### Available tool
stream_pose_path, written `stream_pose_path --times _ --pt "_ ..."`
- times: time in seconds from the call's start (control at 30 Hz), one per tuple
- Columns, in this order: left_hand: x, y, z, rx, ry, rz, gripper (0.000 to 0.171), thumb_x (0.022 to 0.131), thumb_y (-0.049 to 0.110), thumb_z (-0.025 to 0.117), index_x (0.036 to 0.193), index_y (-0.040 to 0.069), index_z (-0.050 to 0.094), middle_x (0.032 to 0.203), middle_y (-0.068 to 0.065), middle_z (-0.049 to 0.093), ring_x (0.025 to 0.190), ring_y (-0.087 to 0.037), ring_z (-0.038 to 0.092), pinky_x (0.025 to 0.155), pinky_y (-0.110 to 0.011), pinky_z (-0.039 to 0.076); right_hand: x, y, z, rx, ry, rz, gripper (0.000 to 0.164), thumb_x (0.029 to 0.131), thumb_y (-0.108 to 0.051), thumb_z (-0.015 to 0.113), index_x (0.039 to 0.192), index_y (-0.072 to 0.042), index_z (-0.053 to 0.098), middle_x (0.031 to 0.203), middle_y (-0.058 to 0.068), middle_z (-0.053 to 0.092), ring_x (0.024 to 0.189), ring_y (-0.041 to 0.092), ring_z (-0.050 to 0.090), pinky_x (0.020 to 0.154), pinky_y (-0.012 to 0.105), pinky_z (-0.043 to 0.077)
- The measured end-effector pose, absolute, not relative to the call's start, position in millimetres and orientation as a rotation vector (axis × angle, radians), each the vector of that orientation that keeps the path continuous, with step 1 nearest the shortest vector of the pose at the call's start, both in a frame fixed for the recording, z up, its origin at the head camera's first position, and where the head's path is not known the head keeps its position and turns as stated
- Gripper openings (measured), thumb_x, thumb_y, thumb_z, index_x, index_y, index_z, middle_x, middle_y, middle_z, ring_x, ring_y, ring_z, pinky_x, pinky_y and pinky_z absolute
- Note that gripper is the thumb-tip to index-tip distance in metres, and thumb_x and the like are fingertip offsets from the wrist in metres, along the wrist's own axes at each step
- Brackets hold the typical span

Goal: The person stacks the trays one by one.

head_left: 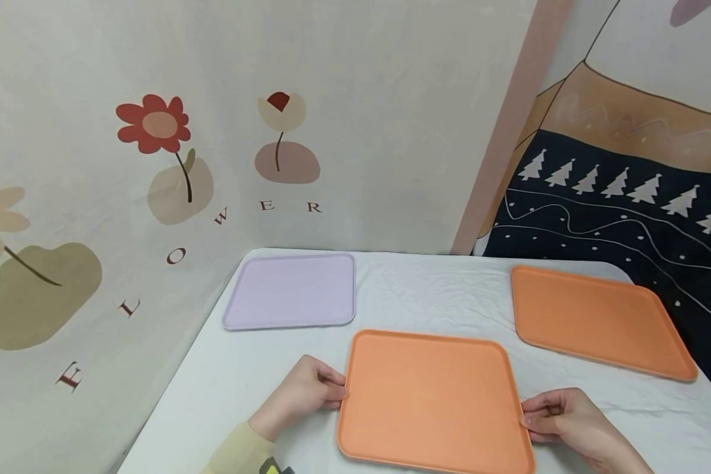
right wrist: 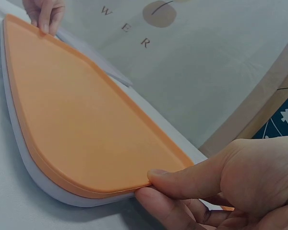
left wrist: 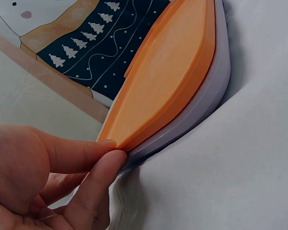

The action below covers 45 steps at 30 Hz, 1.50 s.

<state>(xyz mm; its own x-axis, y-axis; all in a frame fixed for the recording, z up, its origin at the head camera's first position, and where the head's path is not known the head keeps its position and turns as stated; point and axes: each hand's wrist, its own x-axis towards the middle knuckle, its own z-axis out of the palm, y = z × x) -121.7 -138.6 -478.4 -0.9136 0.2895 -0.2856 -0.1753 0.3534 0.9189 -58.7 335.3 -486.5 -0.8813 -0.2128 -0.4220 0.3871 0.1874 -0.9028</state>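
A pale wall hanging is the broadest thing in view, rising at twelve o'clock behind everything, printed with flowers and the letters F-L-O-W-E-R. Below it spreads the white surface, its covering creased in places. A navy fabric panel, patterned with white fir trees, hangs beyond the far right corner, between one and two o'clock from the held tray.

That held tray, the front orange tray, lies over the near part of the surface, its flat face upward. Just under it sits a lower lavender tray, whose rim peeps out in both wrist views; whether the two touch all the way round cannot be told. At two o'clock rests a second orange tray, set at a slant, and at ten o'clock a far lavender tray — both well apart from the hands.

Smaller still are the hands, each pinching the front orange tray between thumb and fingers: the left hand on its rim at nine o'clock, the right hand at three. Smallest is a pale yellow sleeve, at eight o'clock from the left hand.
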Motion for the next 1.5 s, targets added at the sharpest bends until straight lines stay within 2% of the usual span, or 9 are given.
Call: stream_pose_path --times 0.13,0.37,0.83,1.03,1.23,1.5 --pt "-122 -138 -478 0.098 2.233 1.574 0.011 0.086 -0.006 0.082 0.097 -0.007 0.078 0.083 -0.007 0.074 0.072 -0.017 0.073 0.067 -0.033 0.067 -59 335 -488 0.176 2.023 -1.738 0.024 0.092 0.003 0.078 0.111 0.016 0.070 0.096 0.019 0.073 0.087 0.019 0.074 0.077 0.036 0.067" --pt "-121 -138 -478 0.096 2.231 1.584 0.012 0.085 -0.007 0.082 0.097 -0.007 0.078 0.084 -0.007 0.075 0.072 -0.017 0.074 0.067 -0.033 0.067 -60 334 -486 0.186 2.035 -1.717 0.019 0.094 0.009 0.072 0.111 0.017 0.069 0.095 0.011 0.075 0.088 0.019 0.075 0.077 0.036 0.067" --pt "-125 -143 -479 0.127 2.214 1.618 0.013 0.085 -0.003 0.083 0.097 -0.006 0.080 0.084 -0.012 0.077 0.073 -0.018 0.075 0.068 -0.032 0.066 -61 332 -484 0.228 2.054 -1.706 0.024 0.095 0.004 0.074 0.114 0.018 0.069 0.098 0.011 0.076 0.090 0.021 0.076 0.078 0.037 0.067" --pt "-129 -151 -471 0.119 2.198 1.653 0.018 0.087 -0.002 0.083 0.102 -0.010 0.078 0.089 -0.015 0.077 0.079 -0.024 0.077 0.072 -0.036 0.067 -67 329 -481 0.363 2.091 -1.715 0.026 0.096 0.000 0.076 0.116 0.015 0.069 0.101 0.013 0.077 0.090 0.024 0.077 0.079 0.040 0.066" --pt "-134 -161 -461 0.129 2.210 1.688 0.022 0.088 -0.002 0.082 0.106 -0.013 0.076 0.090 -0.018 0.078 0.081 -0.028 0.078 0.073 -0.039 0.067 -70 335 -472 0.248 2.070 -1.776 0.029 0.097 -0.001 0.075 0.117 0.018 0.067 0.102 0.015 0.077 0.092 0.024 0.077 0.081 0.040 0.066" --pt "-139 -169 -452 0.127 2.153 1.747 0.026 0.090 -0.004 0.078 0.111 -0.018 0.072 0.095 -0.021 0.077 0.084 -0.028 0.078 0.075 -0.038 0.067 -79 337 -461 0.192 2.078 -1.798 0.034 0.097 0.001 0.073 0.122 0.022 0.063 0.105 0.016 0.076 0.093 0.023 0.077 0.083 0.041 0.066"
